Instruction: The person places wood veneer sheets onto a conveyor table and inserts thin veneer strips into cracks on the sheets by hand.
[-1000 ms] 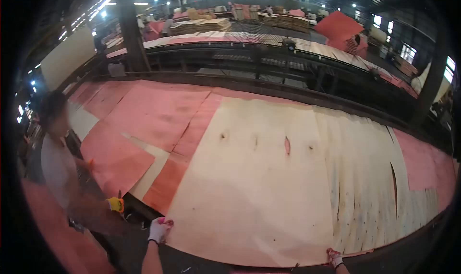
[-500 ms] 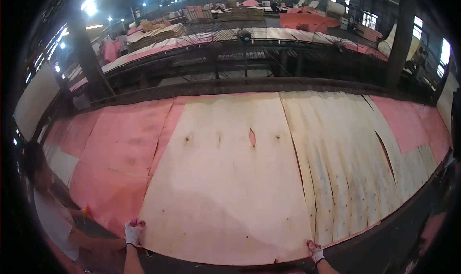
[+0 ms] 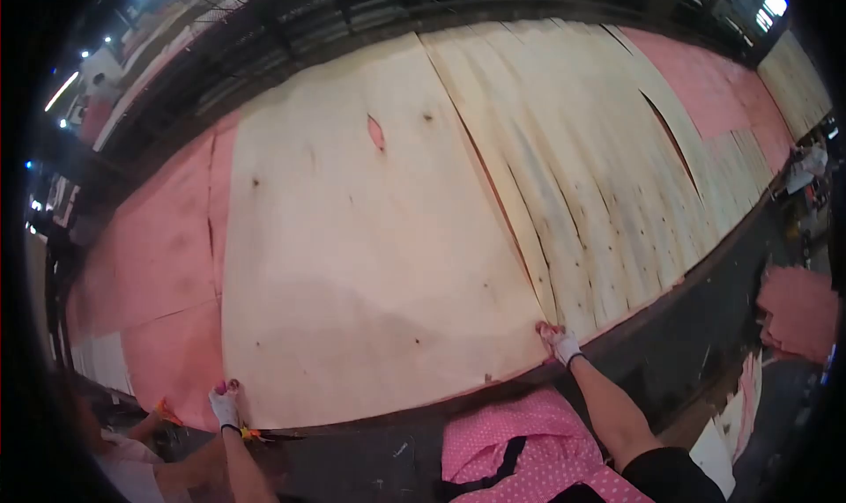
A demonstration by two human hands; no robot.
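Note:
A large pale veneer sheet (image 3: 370, 239) with a slit and several knots lies over pink sheets (image 3: 167, 247). At its near left corner my left hand (image 3: 226, 403), in a white glove with pink-stained fingertips, is closed on the sheet's edge. My right hand (image 3: 557, 341), gloved the same way, pinches the near right corner. Beside that corner a dark gap separates the sheet from a streaked, split veneer sheet (image 3: 608, 186) on the right.
A co-worker (image 3: 132, 468) is at the lower left, an orange-gloved hand (image 3: 166, 412) at the pink sheet's edge. Pink pieces (image 3: 797, 314) lie at the right, below the dark table edge (image 3: 687, 318). A pink dotted apron (image 3: 520, 432) shows below.
The view has swung down and to the right. Both my hands stay on the sheet's near corners. The gap along its right side has opened since the earliest frame. The co-worker has leaned toward the pink sheets.

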